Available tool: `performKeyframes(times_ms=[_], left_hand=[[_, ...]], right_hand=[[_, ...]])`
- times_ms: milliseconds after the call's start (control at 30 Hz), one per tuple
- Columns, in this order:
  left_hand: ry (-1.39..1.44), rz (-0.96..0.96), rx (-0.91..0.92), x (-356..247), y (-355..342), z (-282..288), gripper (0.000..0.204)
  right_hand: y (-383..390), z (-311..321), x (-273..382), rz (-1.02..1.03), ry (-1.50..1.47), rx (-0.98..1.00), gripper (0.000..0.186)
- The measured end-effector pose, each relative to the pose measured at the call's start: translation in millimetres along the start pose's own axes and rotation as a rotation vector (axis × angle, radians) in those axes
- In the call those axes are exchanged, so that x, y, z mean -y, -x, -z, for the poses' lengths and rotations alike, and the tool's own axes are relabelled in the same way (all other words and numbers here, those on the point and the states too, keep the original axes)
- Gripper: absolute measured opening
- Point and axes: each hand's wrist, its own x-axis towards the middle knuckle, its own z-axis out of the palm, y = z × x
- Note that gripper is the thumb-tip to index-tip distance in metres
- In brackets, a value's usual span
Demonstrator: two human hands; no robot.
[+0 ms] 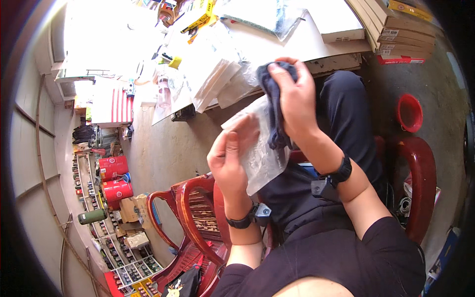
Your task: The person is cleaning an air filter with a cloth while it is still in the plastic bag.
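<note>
Above my lap, my right hand [297,101] is closed round a dark navy piece of folded cloth [273,101], thumb on top. The cloth hangs down in a narrow strip; its exact kind does not show. To its left, my left hand [231,161] grips a clear plastic bag [262,158] by its left side. Part of that hand's fingers shows through the film. The bag looks crumpled and hangs beside and partly behind the cloth; whether the two touch I cannot tell.
Ahead stands a white table [198,74] bearing plastic packets [215,84] and a yellow box [200,15]. Flat cartons [403,37] are stacked at the far right. A red basin [409,113] sits on the floor. Red wooden chairs [190,208] and red drums [118,189] are on the left.
</note>
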Motion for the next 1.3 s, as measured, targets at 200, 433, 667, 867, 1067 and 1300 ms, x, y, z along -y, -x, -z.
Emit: performKeyframes(times_ms=[200, 433, 667, 867, 1067, 1300], left_hand=[[0.297, 0.116, -0.021, 6, -8, 9, 0.035], [0.491, 0.119, -0.123, 2, -17, 3, 0.032], [0.497, 0.135, -0.057, -2, -20, 29, 0.034], [0.208, -0.016, -0.132, -5, -22, 35, 0.033], [0.085, -0.091, -0.063, -11, -20, 32, 0.034], [-0.264, -0.141, 0.030, -16, -19, 44, 0.032]], right_hand=[[35, -3, 25, 0.345, 0.275, 0.135, 0.017], [75, 4, -26, 0.630, 0.572, 0.493, 0.029], [102, 47, -50, 0.232, 0.629, 0.693, 0.029], [76, 47, 3, 0.334, 0.605, 0.643, 0.019], [19, 25, 27, 0.501, 0.809, 0.622, 0.042], [-3, 30, 6, 0.356, 0.659, 1.011, 0.033]])
